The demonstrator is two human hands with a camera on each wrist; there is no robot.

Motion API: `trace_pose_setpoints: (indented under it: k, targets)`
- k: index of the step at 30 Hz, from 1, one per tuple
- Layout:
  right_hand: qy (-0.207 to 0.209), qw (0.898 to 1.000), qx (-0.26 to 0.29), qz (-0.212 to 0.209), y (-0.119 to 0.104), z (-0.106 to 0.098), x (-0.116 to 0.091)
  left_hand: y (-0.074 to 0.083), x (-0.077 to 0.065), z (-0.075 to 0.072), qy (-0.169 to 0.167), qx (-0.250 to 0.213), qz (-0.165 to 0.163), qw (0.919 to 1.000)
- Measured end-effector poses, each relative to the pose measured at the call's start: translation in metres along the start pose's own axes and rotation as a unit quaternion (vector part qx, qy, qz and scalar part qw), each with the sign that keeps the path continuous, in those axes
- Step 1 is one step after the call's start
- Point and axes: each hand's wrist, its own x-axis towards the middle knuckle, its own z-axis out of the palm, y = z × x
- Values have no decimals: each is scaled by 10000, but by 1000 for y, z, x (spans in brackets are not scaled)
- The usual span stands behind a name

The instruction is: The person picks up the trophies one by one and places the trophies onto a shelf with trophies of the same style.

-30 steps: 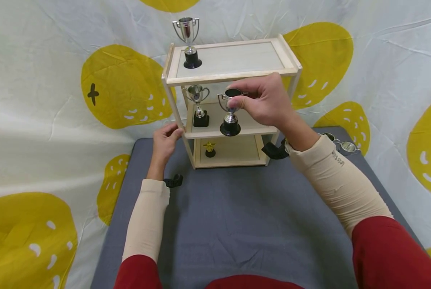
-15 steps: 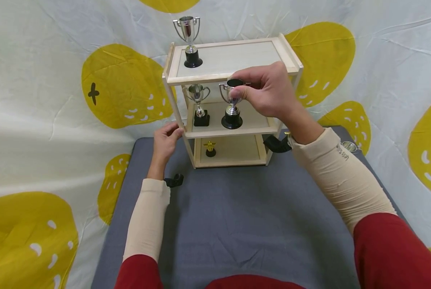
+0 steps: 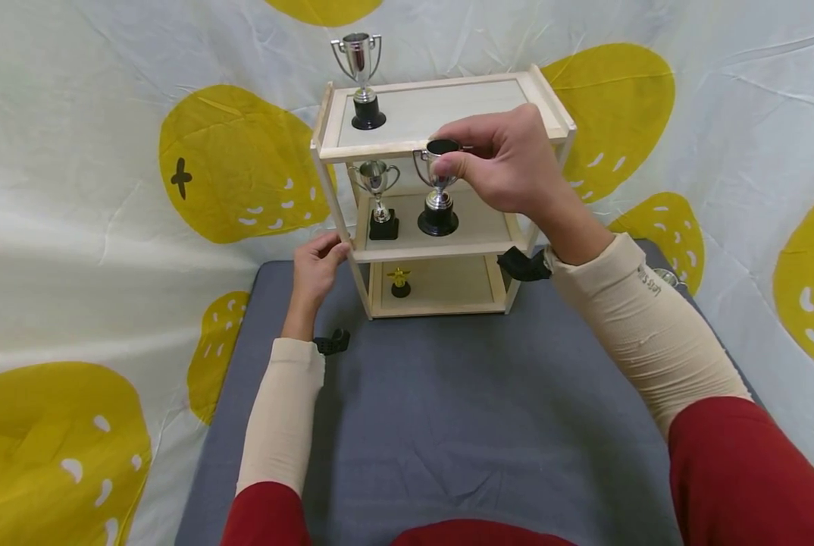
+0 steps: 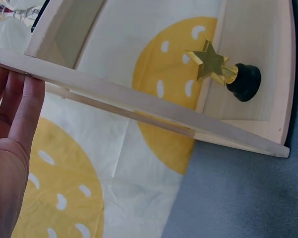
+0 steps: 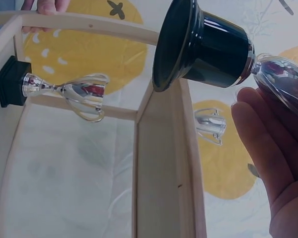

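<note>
My right hand [image 3: 509,161] pinches a silver two-handled trophy cup [image 3: 439,182] by its bowl, upright, in front of the wooden shelf's middle level. In the right wrist view its round black base [image 5: 203,47] shows large. With its fingers, my left hand [image 3: 317,269] grips the left front post of the wooden shelf [image 3: 441,255]; the left wrist view shows the fingers [image 4: 27,106] at that post. On the middle level stands another silver trophy cup [image 3: 378,199] with a square black base. A third silver cup [image 3: 361,80] stands at the top level's left.
A small gold star trophy [image 4: 211,64] stands on the lowest level. The shelf rests on a grey cloth-covered table [image 3: 434,409]. At the right, partly behind my sleeve, a silver cup [image 3: 668,277] shows. A white curtain [image 3: 59,152] with yellow shapes hangs around.
My right hand has lifted the trophy cup somewhat, its bowl now overlapping the top level's front edge in view. The left hand keeps its hold on the post.
</note>
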Motion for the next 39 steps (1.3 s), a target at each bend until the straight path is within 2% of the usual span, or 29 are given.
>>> trace_pose_setpoints:
  k: [9, 21, 25, 32, 39]
  targets:
    - [42, 9999, -131, -62, 0, -3, 8, -2, 0, 2, -6, 11, 89, 10000]
    - [59, 9993, -342, -154, -5, -8, 21, 1, 1, 0, -13, 21, 33, 10000]
    - [44, 9986, -519, -103, -8, -10, 24, 2, 1, 0, -4, 3, 37, 10000]
    - [121, 9974, -668, 254, -12, -11, 27, 1, 1, 0, -88, -87, 124, 9998]
    - [38, 9973, -722, -103, -8, -14, 31, 0, -1, 0, -109, -114, 165, 9997]
